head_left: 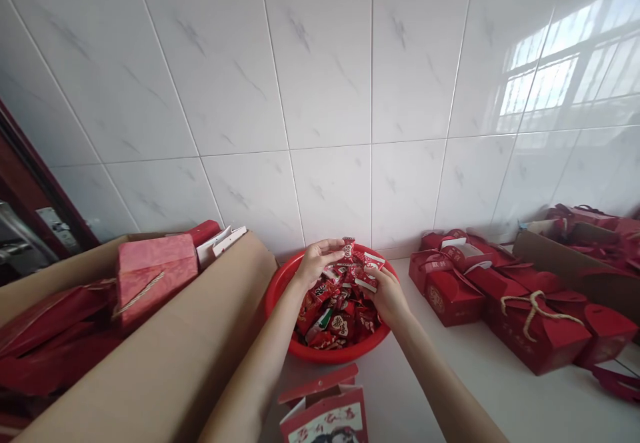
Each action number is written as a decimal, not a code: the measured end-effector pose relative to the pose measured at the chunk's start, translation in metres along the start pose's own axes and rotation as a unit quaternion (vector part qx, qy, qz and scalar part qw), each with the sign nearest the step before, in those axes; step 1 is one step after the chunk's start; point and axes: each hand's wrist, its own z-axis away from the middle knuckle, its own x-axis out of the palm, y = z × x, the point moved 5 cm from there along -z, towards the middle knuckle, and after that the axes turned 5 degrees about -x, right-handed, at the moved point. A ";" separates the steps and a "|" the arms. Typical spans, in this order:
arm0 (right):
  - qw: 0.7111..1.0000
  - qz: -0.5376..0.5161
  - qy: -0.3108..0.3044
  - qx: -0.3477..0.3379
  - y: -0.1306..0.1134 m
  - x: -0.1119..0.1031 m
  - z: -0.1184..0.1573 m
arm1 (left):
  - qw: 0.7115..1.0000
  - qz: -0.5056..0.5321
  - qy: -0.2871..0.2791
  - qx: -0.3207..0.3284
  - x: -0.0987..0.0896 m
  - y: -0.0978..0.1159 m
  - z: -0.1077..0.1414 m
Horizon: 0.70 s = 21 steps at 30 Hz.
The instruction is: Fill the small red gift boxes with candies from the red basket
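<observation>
Both of my hands are over a red plastic basin heaped with candies in mostly red wrappers. My left hand pinches a small red wrapped candy, marked 520, between thumb and fingers above the far side of the pile. Close beside it, my right hand grips red-and-white wrapped candies; how many is hard to tell. In front of the basin, between my forearms, a red gift box with a printed picture stands with its top flaps raised.
A large cardboard carton holding red gift bags stands at the left. Several closed red gift boxes, one tied with cord, crowd the right side before another carton. A tiled wall rises behind the white surface.
</observation>
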 end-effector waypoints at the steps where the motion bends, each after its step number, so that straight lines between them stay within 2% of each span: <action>1: 1.000 0.003 -0.005 -0.003 0.000 0.001 0.000 | 1.000 0.007 -0.015 -0.002 0.005 0.001 0.007; 6: 0.999 0.026 -0.042 0.000 -0.004 0.006 0.007 | 0.999 -0.013 -0.034 0.011 0.021 -0.002 0.027; 13: 0.995 0.054 -0.071 -0.041 -0.010 0.010 0.014 | 0.994 -0.100 -0.046 0.003 0.024 -0.005 0.029; 15: 0.994 0.055 -0.079 -0.043 -0.010 0.011 0.015 | 0.994 -0.100 -0.036 0.007 0.021 -0.004 0.030; 18: 0.993 0.065 -0.091 -0.044 -0.011 0.013 0.016 | 0.993 -0.113 0.009 0.020 0.014 -0.002 0.030; 21: 0.993 0.074 -0.080 -0.043 -0.010 0.012 0.016 | 0.991 -0.131 0.023 0.027 0.012 -0.001 0.031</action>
